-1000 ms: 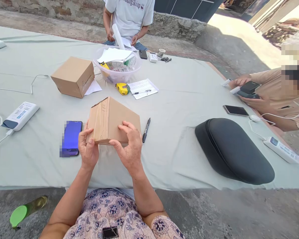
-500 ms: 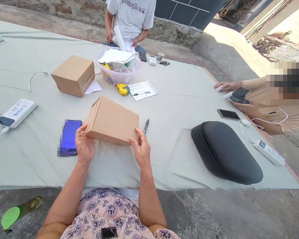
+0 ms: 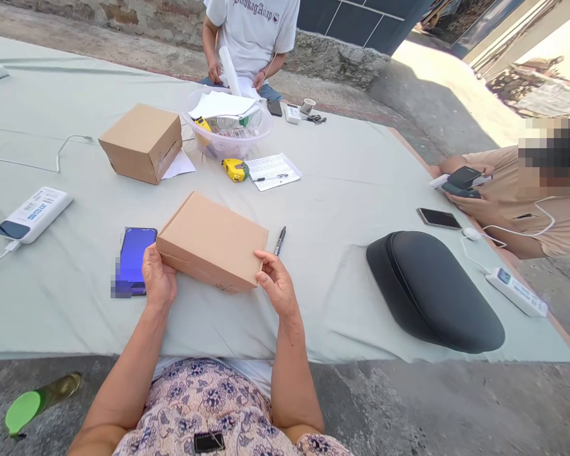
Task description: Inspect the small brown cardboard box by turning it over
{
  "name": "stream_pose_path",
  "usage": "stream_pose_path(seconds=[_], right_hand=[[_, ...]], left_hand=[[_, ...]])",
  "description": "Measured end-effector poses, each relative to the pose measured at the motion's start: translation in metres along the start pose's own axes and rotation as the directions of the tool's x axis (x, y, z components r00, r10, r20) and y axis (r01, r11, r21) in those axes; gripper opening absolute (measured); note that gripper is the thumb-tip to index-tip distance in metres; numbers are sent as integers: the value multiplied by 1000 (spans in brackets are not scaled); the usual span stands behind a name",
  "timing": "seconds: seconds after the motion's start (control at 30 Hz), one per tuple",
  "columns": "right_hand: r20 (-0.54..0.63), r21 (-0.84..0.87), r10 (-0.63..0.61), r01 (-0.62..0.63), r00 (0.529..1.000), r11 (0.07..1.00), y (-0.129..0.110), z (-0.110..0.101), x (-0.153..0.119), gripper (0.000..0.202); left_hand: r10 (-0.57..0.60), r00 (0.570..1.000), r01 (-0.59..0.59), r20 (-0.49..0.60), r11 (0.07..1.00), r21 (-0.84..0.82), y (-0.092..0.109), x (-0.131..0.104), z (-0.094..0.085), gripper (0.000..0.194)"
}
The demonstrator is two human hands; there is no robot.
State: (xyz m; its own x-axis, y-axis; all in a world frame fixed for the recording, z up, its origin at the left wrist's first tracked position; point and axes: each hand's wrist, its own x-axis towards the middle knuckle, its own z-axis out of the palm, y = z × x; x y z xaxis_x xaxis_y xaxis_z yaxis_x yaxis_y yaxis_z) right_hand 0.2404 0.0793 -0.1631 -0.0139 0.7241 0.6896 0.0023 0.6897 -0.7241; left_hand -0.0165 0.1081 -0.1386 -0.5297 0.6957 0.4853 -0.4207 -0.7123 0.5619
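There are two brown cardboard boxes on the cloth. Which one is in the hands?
The flatter brown cardboard box nearest the camera, gripped by the left hand and right hand. The taller cardboard box sits untouched farther back, beside the clear plastic bowl.

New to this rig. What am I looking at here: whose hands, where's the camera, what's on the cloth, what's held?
There is no machine: one camera sits on a person's head, looking forward and down at their own bare hands. The left hand and right hand each grip an end of a flat brown cardboard box above a pale green cloth. On the cloth lie a blue-screened phone, a black pen, a black padded seat, a second, taller cardboard box, a yellow tape measure, a clear plastic bowl of papers and a white power bank. Two other people sit at the far and right edges.
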Motion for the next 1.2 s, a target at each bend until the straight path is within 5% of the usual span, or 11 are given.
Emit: stream_pose_path(seconds=[0.1,0.23,0.57,0.7,0.87,1.1,1.2], right_hand=[[-78,19,58,-57,995,998,1,1,9,74],[-212,62,62,-50,975,997,-3,5,23,59],[-253,144,120,-85,960,986,-6,7,34,67],[-316,198,210,-153,925,968,-8,7,35,75],[-281,212,247,-191,927,958,-12,7,46,86],[-118,239,174,-143,978,960,-13,7,48,117],[-114,212,89,-63,989,975,-11,12,34,116]], left_hand=[[18,1000,-18,-15,1000,2,-1,2,-2,72],[36,999,-35,-23,999,32,-3,3,-3,77],[55,998,-47,-38,981,187,-7,3,-12,77],[210,972,-233,104,915,330,-6,-3,-16,71],[264,930,-328,257,911,251,-9,-6,-19,68],[298,944,-331,145,874,356,6,-10,-5,67],[287,948,-317,135,837,446,19,-17,11,65]])
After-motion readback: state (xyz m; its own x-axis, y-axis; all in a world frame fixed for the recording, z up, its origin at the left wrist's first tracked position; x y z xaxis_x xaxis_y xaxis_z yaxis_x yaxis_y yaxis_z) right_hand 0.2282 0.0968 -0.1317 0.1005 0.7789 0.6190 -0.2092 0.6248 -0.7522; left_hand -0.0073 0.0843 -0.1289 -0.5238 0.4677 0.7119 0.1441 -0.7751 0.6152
